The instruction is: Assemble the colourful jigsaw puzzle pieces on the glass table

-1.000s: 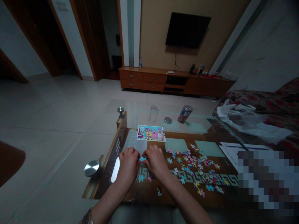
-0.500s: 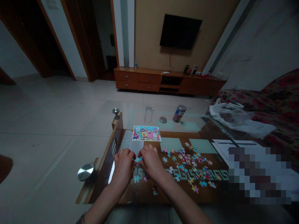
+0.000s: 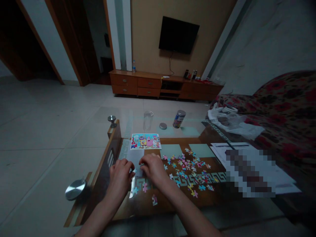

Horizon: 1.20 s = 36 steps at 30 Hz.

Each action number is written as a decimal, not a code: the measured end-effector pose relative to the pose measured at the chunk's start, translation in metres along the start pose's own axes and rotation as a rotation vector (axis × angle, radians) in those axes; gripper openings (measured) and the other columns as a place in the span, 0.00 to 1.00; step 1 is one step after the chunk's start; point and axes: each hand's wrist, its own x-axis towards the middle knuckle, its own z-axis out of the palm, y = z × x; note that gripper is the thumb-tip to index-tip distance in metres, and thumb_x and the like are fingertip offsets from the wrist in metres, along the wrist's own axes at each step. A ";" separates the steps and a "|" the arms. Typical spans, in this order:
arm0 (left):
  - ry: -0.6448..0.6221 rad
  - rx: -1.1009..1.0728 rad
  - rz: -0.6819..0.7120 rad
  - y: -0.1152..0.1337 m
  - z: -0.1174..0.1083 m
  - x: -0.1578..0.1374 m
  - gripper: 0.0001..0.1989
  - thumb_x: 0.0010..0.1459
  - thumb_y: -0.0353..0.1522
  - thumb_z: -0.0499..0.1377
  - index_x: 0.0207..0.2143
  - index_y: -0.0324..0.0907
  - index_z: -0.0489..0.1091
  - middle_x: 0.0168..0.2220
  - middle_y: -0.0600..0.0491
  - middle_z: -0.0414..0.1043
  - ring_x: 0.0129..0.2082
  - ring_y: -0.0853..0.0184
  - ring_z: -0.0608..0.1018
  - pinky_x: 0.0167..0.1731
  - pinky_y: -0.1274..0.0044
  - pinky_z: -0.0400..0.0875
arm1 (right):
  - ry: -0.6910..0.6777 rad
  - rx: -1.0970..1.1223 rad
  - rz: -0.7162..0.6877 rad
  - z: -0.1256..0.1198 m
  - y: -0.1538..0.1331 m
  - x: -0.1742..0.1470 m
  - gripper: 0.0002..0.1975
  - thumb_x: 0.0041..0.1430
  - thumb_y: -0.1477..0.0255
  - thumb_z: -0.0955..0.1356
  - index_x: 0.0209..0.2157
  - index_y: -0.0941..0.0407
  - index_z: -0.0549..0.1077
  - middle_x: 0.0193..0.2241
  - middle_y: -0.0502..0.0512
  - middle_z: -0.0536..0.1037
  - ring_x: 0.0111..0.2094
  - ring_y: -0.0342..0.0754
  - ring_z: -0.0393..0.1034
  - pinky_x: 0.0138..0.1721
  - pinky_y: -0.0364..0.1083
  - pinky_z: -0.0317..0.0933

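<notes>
Both hands rest close together on the glass worktop (image 3: 217,131) near its left edge. The left hand (image 3: 120,177) and right hand (image 3: 153,168) meet over a small light-blue puzzle piece (image 3: 137,171), fingertips curled down onto it. The fingers of both hands are bent and pinched at the piece; whether each hand truly grips it or only presses on it cannot be told, as the piece is largely covered.

Just beyond the hands lies a pale sheet (image 3: 135,154), and touching its far edge a cartoon reference picture (image 3: 145,141). Three loose pieces (image 3: 144,187) lie just nearer the front edge than the hands. To the right of the right hand, a scatter of coloured puzzle pieces (image 3: 190,171) spreads across the middle of the worktop.

Toward the far edge stand a clear drinking glass (image 3: 147,120), a flat round lid (image 3: 163,126) just beside it, and a printed can (image 3: 179,118) further right. Papers (image 3: 222,148) lie at the right edge, partly pixelated. A crumpled plastic bag (image 3: 232,121) sits at the far right corner, against a floral sofa (image 3: 283,108).
</notes>
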 end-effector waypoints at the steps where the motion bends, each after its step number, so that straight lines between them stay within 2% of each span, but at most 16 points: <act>1: -0.002 0.002 0.000 0.000 0.001 0.000 0.08 0.54 0.24 0.57 0.35 0.43 0.70 0.39 0.50 0.70 0.46 0.55 0.69 0.42 0.67 0.57 | 0.038 0.043 0.014 -0.005 0.006 0.001 0.05 0.57 0.79 0.68 0.33 0.56 0.76 0.34 0.53 0.79 0.40 0.48 0.69 0.42 0.45 0.57; 4: -0.001 0.006 -0.004 0.000 0.002 0.002 0.07 0.55 0.25 0.57 0.35 0.43 0.71 0.39 0.50 0.70 0.46 0.55 0.69 0.42 0.67 0.57 | 0.179 0.137 0.059 -0.020 0.028 0.000 0.07 0.58 0.79 0.66 0.32 0.57 0.76 0.34 0.55 0.79 0.38 0.48 0.70 0.42 0.45 0.59; 7: -0.001 0.010 -0.003 0.001 0.002 0.002 0.07 0.56 0.25 0.56 0.35 0.43 0.71 0.39 0.49 0.70 0.46 0.55 0.69 0.42 0.67 0.56 | 0.252 0.158 0.094 -0.028 0.052 -0.012 0.07 0.58 0.78 0.65 0.32 0.58 0.75 0.34 0.58 0.79 0.39 0.50 0.70 0.43 0.47 0.60; 11: 0.003 0.016 0.009 0.002 0.002 0.001 0.07 0.56 0.25 0.56 0.36 0.42 0.71 0.40 0.49 0.70 0.47 0.55 0.69 0.42 0.67 0.56 | 0.263 0.197 0.125 -0.041 0.069 -0.040 0.08 0.58 0.76 0.64 0.33 0.57 0.75 0.33 0.57 0.79 0.37 0.51 0.71 0.41 0.48 0.61; 16: 0.007 0.030 0.029 0.000 0.004 0.000 0.08 0.57 0.25 0.55 0.36 0.43 0.71 0.40 0.50 0.71 0.46 0.56 0.69 0.41 0.68 0.56 | 0.241 0.224 0.171 -0.073 0.083 -0.070 0.08 0.56 0.71 0.63 0.32 0.55 0.74 0.33 0.55 0.79 0.37 0.51 0.72 0.40 0.47 0.61; 23: 0.057 0.048 0.071 0.001 0.004 -0.004 0.09 0.58 0.29 0.54 0.39 0.42 0.72 0.40 0.47 0.72 0.46 0.52 0.70 0.40 0.66 0.57 | 0.239 0.065 0.334 -0.111 0.136 -0.112 0.10 0.54 0.72 0.62 0.32 0.56 0.75 0.34 0.57 0.79 0.39 0.52 0.72 0.42 0.47 0.61; 26: 0.157 0.054 0.173 0.006 0.010 -0.017 0.09 0.59 0.32 0.54 0.39 0.44 0.73 0.39 0.48 0.73 0.43 0.54 0.71 0.39 0.66 0.58 | 0.206 -0.083 0.486 -0.120 0.159 -0.131 0.09 0.54 0.73 0.63 0.35 0.57 0.74 0.33 0.56 0.79 0.36 0.50 0.72 0.39 0.45 0.60; 29: 0.262 -0.052 0.353 0.015 0.022 -0.035 0.09 0.60 0.36 0.53 0.40 0.47 0.72 0.38 0.51 0.73 0.40 0.57 0.72 0.38 0.68 0.59 | 0.157 -0.173 0.607 -0.126 0.178 -0.144 0.07 0.52 0.76 0.65 0.33 0.57 0.75 0.32 0.55 0.79 0.35 0.49 0.71 0.37 0.43 0.58; 32: 0.338 -0.173 0.553 0.026 0.039 -0.049 0.10 0.62 0.41 0.53 0.40 0.50 0.71 0.37 0.53 0.73 0.38 0.61 0.73 0.37 0.71 0.63 | 0.130 -0.195 0.657 -0.131 0.189 -0.151 0.07 0.50 0.79 0.66 0.30 0.57 0.75 0.32 0.55 0.79 0.36 0.49 0.71 0.37 0.43 0.57; 36: 0.363 -0.252 0.806 0.040 0.059 -0.056 0.10 0.65 0.40 0.50 0.39 0.49 0.70 0.33 0.55 0.73 0.33 0.68 0.74 0.31 0.78 0.66 | 0.039 -0.177 0.649 -0.133 0.189 -0.155 0.08 0.48 0.80 0.67 0.29 0.57 0.77 0.30 0.54 0.80 0.34 0.47 0.72 0.33 0.41 0.56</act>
